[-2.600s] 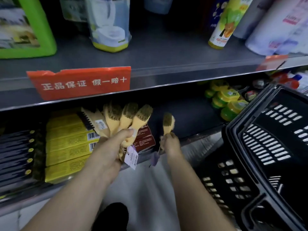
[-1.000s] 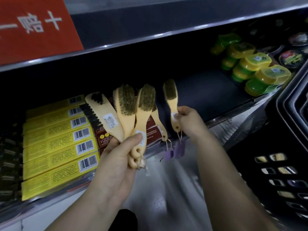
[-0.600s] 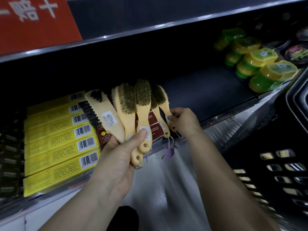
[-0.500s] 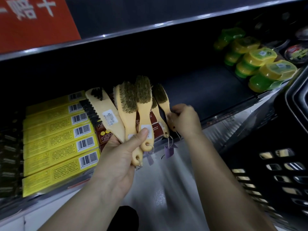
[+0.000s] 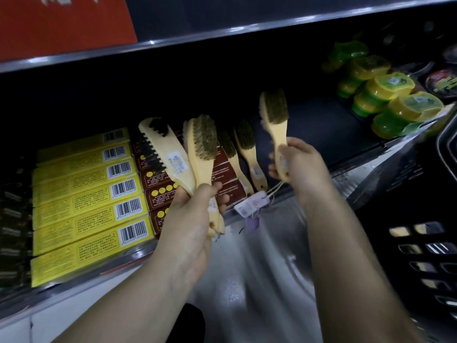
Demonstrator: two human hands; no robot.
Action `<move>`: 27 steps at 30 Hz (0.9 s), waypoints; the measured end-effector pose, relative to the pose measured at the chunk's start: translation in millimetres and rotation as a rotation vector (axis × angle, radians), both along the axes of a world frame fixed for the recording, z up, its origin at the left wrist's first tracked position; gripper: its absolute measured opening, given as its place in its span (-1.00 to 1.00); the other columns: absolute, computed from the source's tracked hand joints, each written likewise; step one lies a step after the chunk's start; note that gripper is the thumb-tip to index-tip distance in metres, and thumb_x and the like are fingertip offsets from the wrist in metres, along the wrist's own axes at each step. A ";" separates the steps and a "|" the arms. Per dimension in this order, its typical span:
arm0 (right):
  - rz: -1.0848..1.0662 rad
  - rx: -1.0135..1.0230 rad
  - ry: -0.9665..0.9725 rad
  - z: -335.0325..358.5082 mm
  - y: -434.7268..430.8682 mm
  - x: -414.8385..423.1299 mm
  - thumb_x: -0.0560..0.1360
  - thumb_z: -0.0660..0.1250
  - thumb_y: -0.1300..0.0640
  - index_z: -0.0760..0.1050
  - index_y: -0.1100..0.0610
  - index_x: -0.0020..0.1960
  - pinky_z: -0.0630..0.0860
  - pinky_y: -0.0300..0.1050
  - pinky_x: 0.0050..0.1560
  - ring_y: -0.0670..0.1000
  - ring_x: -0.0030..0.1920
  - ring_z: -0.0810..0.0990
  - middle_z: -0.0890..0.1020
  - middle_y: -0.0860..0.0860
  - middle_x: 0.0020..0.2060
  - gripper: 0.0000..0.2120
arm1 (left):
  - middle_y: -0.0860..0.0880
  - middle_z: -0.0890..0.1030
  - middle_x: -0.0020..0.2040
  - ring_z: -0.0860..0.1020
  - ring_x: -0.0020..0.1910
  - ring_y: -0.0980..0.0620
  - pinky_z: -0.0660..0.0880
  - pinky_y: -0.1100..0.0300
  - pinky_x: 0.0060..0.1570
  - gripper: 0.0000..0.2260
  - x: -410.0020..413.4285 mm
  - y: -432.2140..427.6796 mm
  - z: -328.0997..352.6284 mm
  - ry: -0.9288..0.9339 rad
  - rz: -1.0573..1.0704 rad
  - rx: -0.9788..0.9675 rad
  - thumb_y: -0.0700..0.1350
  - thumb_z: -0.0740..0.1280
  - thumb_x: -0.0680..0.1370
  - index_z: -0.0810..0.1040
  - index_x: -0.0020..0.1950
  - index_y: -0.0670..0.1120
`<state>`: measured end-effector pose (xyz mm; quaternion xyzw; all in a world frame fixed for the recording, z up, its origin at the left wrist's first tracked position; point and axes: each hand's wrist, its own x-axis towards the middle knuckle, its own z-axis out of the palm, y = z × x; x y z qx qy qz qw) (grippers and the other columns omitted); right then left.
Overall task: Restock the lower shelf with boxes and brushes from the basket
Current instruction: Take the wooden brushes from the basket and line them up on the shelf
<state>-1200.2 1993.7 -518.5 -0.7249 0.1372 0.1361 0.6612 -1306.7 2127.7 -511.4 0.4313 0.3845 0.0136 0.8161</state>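
The left hand (image 5: 190, 219) is clamped on 2 brush handles (image 5: 202, 174); the right hand (image 5: 300, 164) grips 1 brush (image 5: 275, 120) upright. Beyond both, 2 brushes (image 5: 244, 147) lie on the lower shelf (image 5: 395, 139), beside yellow boxes (image 5: 84, 199).

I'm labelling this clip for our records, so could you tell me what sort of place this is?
Most likely a shop aisle. Barcoded yellow boxes sit in rows on a metal shelf, a red sign hangs on the shelf edge above, and a black shopping basket stands on the right.
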 end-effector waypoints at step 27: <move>0.540 0.019 -0.047 5.4 13.5 -52.9 0.55 0.25 0.04 0.64 -0.01 -0.07 0.52 -0.33 -0.22 -0.16 -0.21 0.65 0.69 -0.09 -0.24 -0.82 | -0.03 0.69 -0.14 0.64 -0.25 0.01 0.57 0.10 -0.38 -0.81 -5.8 -0.9 2.4 -0.115 -0.175 0.007 -0.24 0.30 0.52 0.57 0.08 -0.05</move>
